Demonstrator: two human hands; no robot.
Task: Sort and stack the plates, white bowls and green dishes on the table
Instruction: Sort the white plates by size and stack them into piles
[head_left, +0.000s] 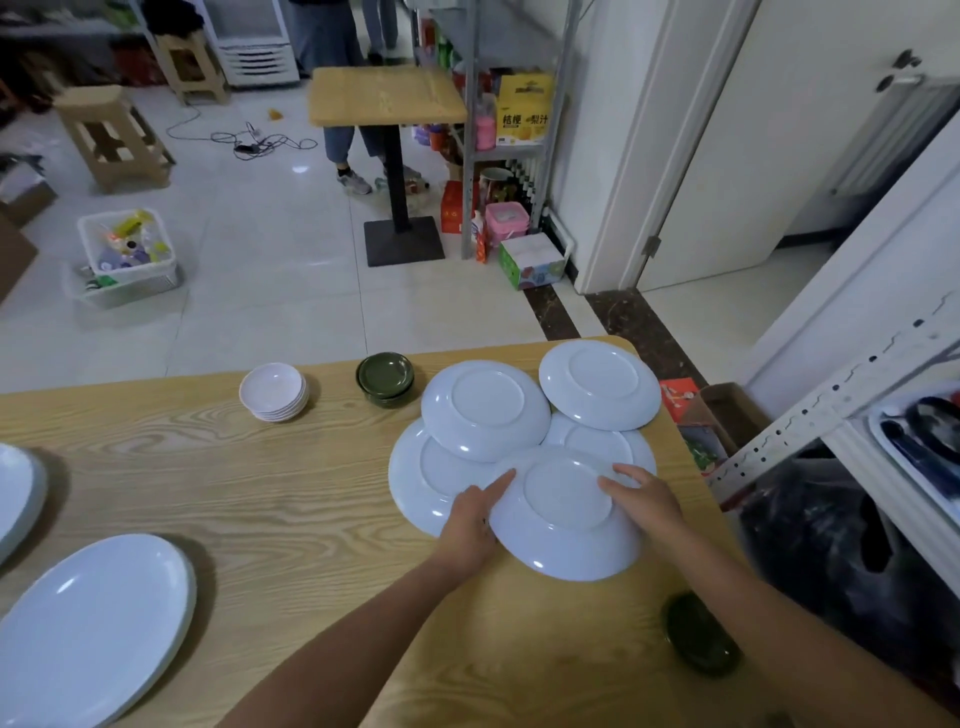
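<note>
Several white round plates lie upside down and overlapping at the right of the wooden table (260, 493). The nearest plate (566, 540) is held at both sides: my left hand (470, 519) grips its left rim and my right hand (644, 499) its right rim. Behind it lie a far-middle plate (485, 410), a far-right plate (600, 384) and two partly covered ones. A stack of white bowls (274, 391) and a stack of green dishes (385, 378) stand at the far edge. One green dish (701, 634) lies near my right forearm.
A large oval white platter (88, 629) lies at the near left, another white dish (15, 493) at the left edge. A metal shelf (831, 410) stands close on the right. Beyond the table are a second small table (384, 96), stools, baskets and a person's legs.
</note>
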